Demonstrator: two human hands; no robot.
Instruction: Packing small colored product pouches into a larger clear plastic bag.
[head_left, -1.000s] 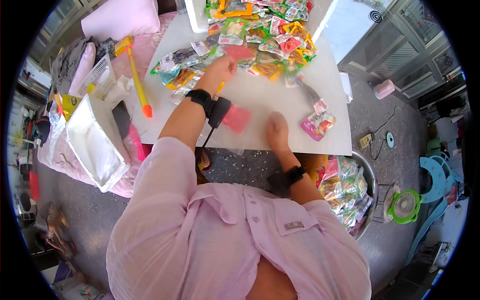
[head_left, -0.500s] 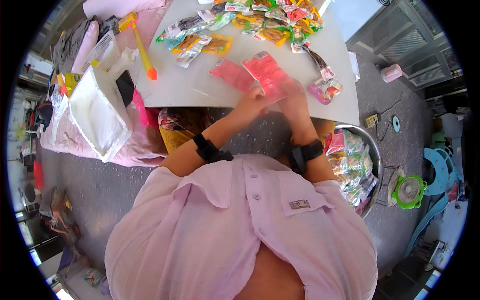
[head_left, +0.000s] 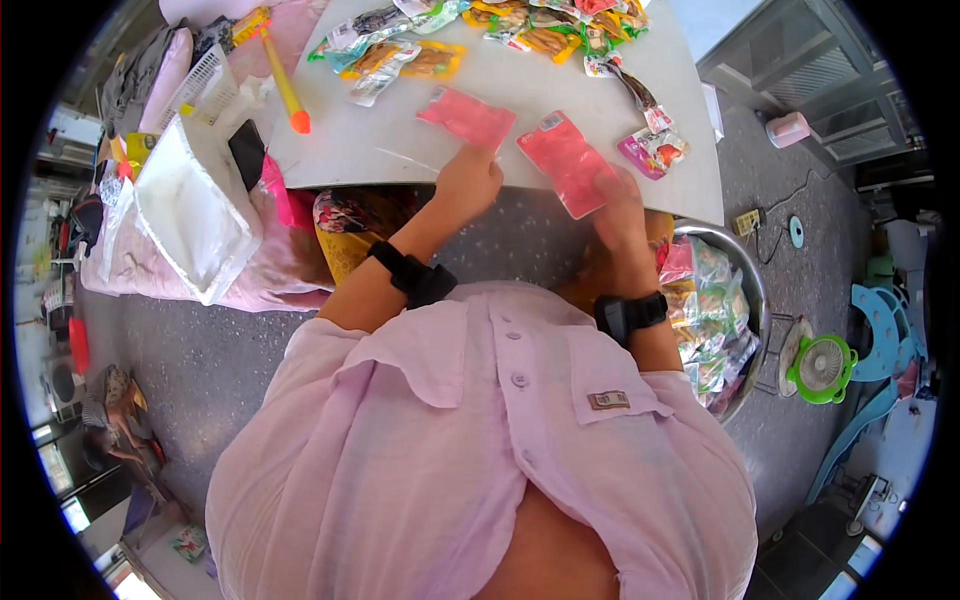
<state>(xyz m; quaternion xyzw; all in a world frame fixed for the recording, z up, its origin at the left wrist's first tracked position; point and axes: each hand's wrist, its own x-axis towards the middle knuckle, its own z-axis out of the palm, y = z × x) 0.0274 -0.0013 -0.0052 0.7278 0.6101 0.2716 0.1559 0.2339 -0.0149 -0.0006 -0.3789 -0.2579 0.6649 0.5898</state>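
My right hand (head_left: pixel 621 205) grips the lower right corner of a pink-red plastic packet (head_left: pixel 568 160), which tilts over the table's near edge. My left hand (head_left: pixel 468 184) is at the near edge of a second pink-red packet (head_left: pixel 466 117) lying flat on the table. Its fingers are curled and seem to pinch that packet's near corner; the fingertips are partly hidden. Right of the held packet lie a purple and white packet (head_left: pixel 653 152) and a narrow packet with dark contents (head_left: pixel 636 92).
Several snack packets (head_left: pixel 560 35) cover the far part of the white table (head_left: pixel 345 130). A metal basin (head_left: pixel 755 290) full of packets stands at my right. To the left are a white foam box (head_left: pixel 195 225), a phone (head_left: pixel 248 155) and a yellow stick with an orange tip (head_left: pixel 284 80).
My hands have moved apart. The right one has drawn its packet right and toward me; the left one has let go of that packet and reached the other pink-red packet.
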